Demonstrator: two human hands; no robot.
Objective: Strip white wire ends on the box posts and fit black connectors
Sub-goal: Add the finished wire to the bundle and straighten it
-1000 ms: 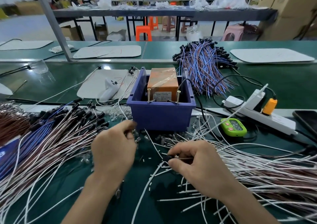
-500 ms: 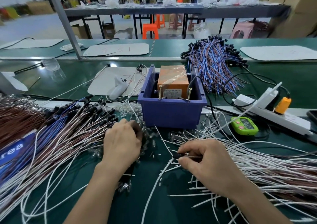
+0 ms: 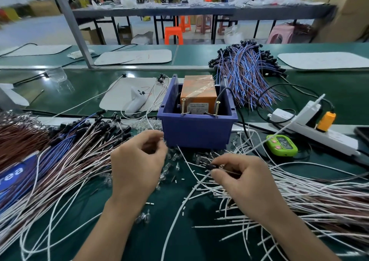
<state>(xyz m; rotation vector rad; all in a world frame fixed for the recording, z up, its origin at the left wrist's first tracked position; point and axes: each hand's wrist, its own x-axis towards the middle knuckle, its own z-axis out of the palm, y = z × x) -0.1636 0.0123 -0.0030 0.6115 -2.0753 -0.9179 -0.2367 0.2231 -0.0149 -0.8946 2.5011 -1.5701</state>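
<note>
Orange box [image 3: 197,90] and two screw posts [image 3: 183,107] are kept in the blue bin [image 3: 196,131], a black connector [image 3: 212,166] is pinched by the right hand [image 3: 245,183] just in front, the left hand [image 3: 137,165] is curled (whether anything's held can't be told), and bare desk [image 3: 175,230] is left between the wire piles [image 3: 299,192].

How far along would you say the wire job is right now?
Done: a large pile of wires with black connectors lies at left. In hand: the right hand pinches a black connector on one wire; the left hand hovers curled, contents unclear. Left: a big heap of white wires at right.
</note>
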